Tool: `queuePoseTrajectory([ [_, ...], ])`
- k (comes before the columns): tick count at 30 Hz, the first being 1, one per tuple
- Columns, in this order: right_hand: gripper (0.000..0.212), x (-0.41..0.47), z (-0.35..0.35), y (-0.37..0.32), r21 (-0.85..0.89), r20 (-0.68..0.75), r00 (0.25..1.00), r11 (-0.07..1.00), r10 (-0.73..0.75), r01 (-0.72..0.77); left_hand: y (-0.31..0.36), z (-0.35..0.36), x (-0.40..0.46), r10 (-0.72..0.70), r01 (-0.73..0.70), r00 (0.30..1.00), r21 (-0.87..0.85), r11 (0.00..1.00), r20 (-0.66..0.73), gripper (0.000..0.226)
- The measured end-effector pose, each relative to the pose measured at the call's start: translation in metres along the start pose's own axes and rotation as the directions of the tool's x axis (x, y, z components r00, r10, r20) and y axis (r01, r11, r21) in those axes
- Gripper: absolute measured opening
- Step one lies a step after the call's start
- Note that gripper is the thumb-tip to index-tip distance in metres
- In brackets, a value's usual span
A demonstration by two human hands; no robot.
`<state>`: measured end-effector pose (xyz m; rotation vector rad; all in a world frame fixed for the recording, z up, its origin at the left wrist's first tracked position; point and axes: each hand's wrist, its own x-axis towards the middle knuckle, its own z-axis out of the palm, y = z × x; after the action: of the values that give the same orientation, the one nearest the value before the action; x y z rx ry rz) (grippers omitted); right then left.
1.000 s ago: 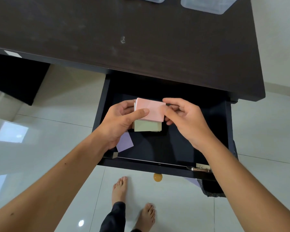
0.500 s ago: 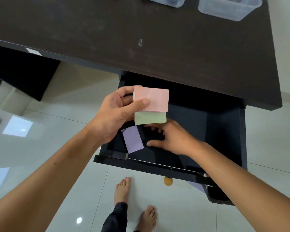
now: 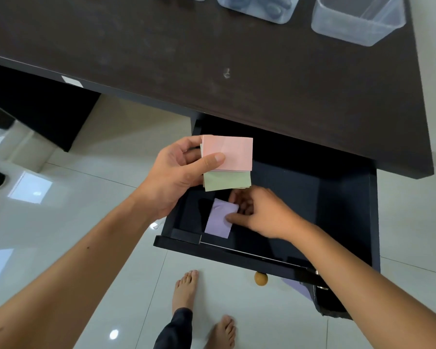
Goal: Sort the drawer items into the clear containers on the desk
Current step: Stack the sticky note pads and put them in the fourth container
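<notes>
Reaching into the open drawer at centre frame, the right hand has its thumb on the right edge of the purple note, which lies on the drawer floor to the hand's left, long axis running from upper right to lower left; the curled fingers seem to pinch it (shadow hides them). Just above, the left hand grips the pink and green pads, further from the note than the right hand is

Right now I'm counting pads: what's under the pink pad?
A green pad sits under the pink pad, both held in the left hand. Only the green pad's lower edge shows; anything beneath it is hidden.
</notes>
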<state>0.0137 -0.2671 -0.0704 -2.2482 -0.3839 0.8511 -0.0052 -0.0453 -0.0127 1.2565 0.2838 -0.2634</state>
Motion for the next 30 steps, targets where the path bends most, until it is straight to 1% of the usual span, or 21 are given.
queuePoseTrajectory([
  [4,0.039,-0.032,-0.022,0.005,0.238,-0.001,0.999,0.970,0.053,-0.051,0.000,0.002,-0.001,-0.007,0.007,1.000,0.007,1.000,-0.005,0.056],
  [7,0.025,-0.063,-0.047,0.011,0.384,-0.079,0.994,0.922,0.074,-0.038,0.001,0.005,-0.001,-0.009,0.009,1.000,0.031,0.999,-0.007,0.056],
  [9,0.024,-0.082,-0.063,0.009,0.509,-0.172,0.981,0.861,0.085,0.014,0.001,0.007,0.000,-0.009,0.009,1.000,0.045,0.999,-0.014,0.059],
  [12,0.025,-0.096,-0.078,-0.001,0.705,-0.291,0.949,0.698,0.123,0.126,0.000,0.011,0.001,-0.004,0.005,1.000,0.056,0.998,-0.021,0.062],
  [14,0.024,-0.094,-0.082,-0.009,0.757,-0.344,0.930,0.623,0.125,0.196,-0.001,0.013,0.000,-0.010,0.011,1.000,0.060,0.998,-0.018,0.063],
  [17,0.020,-0.083,-0.085,-0.023,0.778,-0.383,0.915,0.578,0.124,0.248,-0.002,0.020,-0.001,-0.014,0.014,1.000,0.051,0.999,-0.006,0.062],
  [20,0.022,-0.071,-0.083,-0.034,0.769,-0.386,0.910,0.598,0.155,0.224,-0.004,0.028,-0.001,-0.013,0.012,1.000,0.051,0.999,0.010,0.060],
  [23,0.028,-0.065,-0.081,-0.038,0.743,-0.386,0.907,0.639,0.170,0.197,-0.006,0.032,0.002,-0.003,0.002,1.000,0.058,0.998,0.017,0.058],
  [25,0.032,-0.064,-0.080,-0.039,0.705,-0.412,0.894,0.682,0.175,0.192,-0.007,0.032,0.004,0.004,-0.005,1.000,0.062,0.998,0.011,0.059],
  [28,0.026,-0.063,-0.075,-0.039,0.606,-0.470,0.866,0.776,0.172,0.175,-0.009,0.033,0.004,0.009,-0.009,1.000,0.070,0.998,0.007,0.066],
  [30,0.020,-0.062,-0.070,-0.038,0.535,-0.501,0.850,0.830,0.163,0.156,-0.012,0.034,0.003,0.017,-0.017,1.000,0.091,0.996,0.007,0.064],
])
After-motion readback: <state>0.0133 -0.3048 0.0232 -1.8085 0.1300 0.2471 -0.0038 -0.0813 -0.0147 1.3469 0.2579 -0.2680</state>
